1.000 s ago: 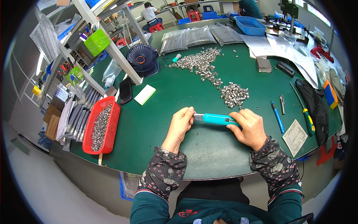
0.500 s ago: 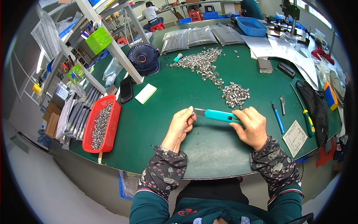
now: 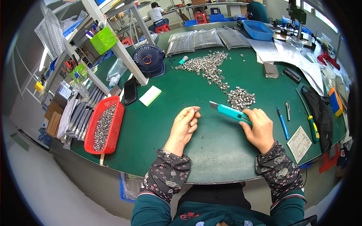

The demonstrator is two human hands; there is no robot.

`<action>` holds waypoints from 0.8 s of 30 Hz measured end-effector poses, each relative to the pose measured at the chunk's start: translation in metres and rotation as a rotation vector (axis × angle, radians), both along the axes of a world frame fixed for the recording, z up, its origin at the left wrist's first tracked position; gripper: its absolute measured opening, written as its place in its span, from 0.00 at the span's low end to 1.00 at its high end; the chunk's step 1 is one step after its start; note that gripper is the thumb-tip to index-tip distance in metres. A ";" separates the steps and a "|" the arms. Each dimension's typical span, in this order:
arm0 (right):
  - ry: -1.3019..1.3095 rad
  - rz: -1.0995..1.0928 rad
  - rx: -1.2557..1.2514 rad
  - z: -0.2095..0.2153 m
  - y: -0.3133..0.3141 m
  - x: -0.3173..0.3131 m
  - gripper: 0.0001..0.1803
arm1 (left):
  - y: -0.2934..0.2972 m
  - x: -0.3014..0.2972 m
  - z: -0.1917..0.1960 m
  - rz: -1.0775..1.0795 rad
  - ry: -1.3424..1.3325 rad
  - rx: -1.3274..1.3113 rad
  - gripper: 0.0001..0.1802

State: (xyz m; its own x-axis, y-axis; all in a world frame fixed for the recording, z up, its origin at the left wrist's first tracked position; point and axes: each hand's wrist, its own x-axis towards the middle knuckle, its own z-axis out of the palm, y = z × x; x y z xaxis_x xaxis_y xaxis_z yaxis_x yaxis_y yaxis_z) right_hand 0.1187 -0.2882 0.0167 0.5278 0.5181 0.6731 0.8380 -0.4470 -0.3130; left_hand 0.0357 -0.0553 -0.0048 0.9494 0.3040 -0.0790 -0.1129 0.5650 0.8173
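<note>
My right hand (image 3: 260, 128) grips a teal utility knife (image 3: 232, 112) by its rear end, the blade out and pointing up to the left. A gap separates the blade from my left hand (image 3: 184, 126). Between the left thumb and fingertips I pinch a small metal ring (image 3: 195, 111), mostly hidden by the fingers. Just beyond the knife lies a small pile of shiny metal rings (image 3: 241, 98), and a larger heap of metal rings (image 3: 207, 64) spreads farther back on the green tabletop (image 3: 162, 116).
A red basket (image 3: 122, 116) of metal parts stands at left, near a black phone (image 3: 130, 91) and a dark fan (image 3: 148, 60). At right lie a blue pen (image 3: 282, 123), a screwdriver (image 3: 312, 122) and a printed paper slip (image 3: 299, 144). Bagged tubes (image 3: 207, 39) lie at the back.
The knife has moved away from my left hand and tilted, its blade now higher and farther right. My left hand still pinches the ring, its fingers slightly turned.
</note>
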 end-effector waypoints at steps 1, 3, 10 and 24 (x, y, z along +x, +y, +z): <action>0.010 0.008 -0.004 0.000 0.000 -0.001 0.17 | 0.000 0.000 -0.001 0.004 -0.011 -0.007 0.10; 0.020 0.034 0.000 -0.001 0.002 -0.002 0.17 | 0.000 0.000 0.001 0.005 -0.007 -0.016 0.09; 0.085 0.130 0.059 0.000 0.001 -0.002 0.16 | 0.002 0.000 -0.005 -0.004 -0.031 -0.015 0.08; 0.174 0.199 0.091 -0.002 0.002 0.001 0.15 | 0.001 0.000 -0.003 0.005 -0.021 0.043 0.08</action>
State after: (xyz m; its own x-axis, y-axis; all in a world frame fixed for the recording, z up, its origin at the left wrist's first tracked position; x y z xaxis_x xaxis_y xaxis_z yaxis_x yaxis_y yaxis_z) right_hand 0.1195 -0.2865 0.0144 0.5336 0.5645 0.6298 0.8365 -0.2427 -0.4913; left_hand 0.0354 -0.0547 -0.0079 0.9491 0.3116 -0.0460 -0.1330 0.5288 0.8382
